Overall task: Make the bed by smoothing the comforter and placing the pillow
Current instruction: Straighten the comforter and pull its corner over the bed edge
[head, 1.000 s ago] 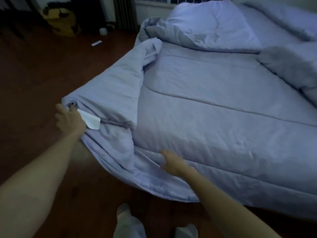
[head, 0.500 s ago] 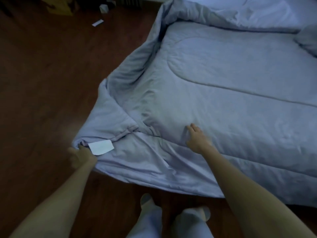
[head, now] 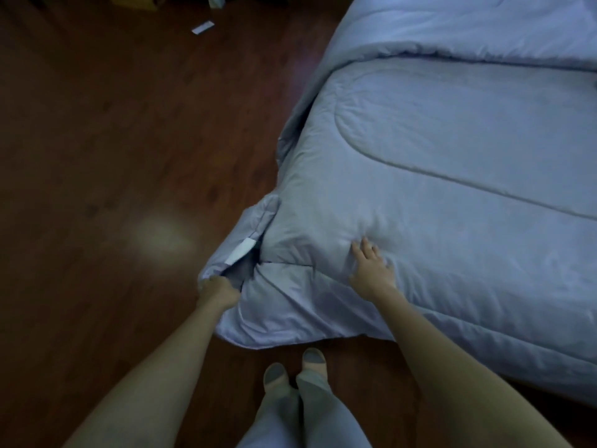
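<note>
Left hand grip bunching puffy quilted comforter corner; right hand spread flat just beside, on its smooth top.

The pale lavender quilted cloth comforter looks soft and matt, with a faint sheen on its puffed panels; curved stitched seams press shallow channels into it, and fine creases gather at the bed's near corner. A small white tag, paper or stiff fabric, lies flat and smooth against that corner. The dark reddish-brown wooden plank floor is polished and glossy, bearing a blurred pale reflection. The light grey trousers are plain matt cloth.
</note>
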`<state>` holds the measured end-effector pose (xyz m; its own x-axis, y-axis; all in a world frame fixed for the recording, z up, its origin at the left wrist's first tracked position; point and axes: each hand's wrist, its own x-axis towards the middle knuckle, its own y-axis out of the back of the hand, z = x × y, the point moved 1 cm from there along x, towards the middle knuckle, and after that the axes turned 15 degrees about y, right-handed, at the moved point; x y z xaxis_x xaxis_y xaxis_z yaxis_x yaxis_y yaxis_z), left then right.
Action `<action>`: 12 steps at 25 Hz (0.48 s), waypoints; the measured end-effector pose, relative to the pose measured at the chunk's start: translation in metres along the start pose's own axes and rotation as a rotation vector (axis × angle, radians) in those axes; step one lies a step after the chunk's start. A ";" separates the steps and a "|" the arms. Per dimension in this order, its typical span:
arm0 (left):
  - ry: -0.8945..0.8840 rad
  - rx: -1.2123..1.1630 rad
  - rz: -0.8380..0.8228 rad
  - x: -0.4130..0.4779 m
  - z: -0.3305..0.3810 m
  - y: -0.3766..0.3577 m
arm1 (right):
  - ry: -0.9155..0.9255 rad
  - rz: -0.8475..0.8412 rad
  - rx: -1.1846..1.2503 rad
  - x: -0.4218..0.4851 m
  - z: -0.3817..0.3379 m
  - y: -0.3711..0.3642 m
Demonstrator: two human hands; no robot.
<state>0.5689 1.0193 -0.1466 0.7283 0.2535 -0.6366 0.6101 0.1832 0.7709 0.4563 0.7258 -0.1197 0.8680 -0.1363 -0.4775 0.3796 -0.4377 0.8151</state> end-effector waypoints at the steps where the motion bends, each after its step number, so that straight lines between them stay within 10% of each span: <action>1: -0.048 0.028 -0.025 -0.005 0.013 0.002 | 0.014 0.010 -0.012 0.001 0.001 0.002; 12: -0.564 0.295 -0.199 -0.049 0.136 -0.017 | 0.034 0.065 -0.097 -0.004 0.025 0.011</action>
<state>0.5653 0.8744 -0.1320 0.5955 -0.3085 -0.7418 0.7514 -0.1128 0.6501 0.4489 0.6992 -0.1170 0.9016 -0.1311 -0.4122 0.3496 -0.3405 0.8728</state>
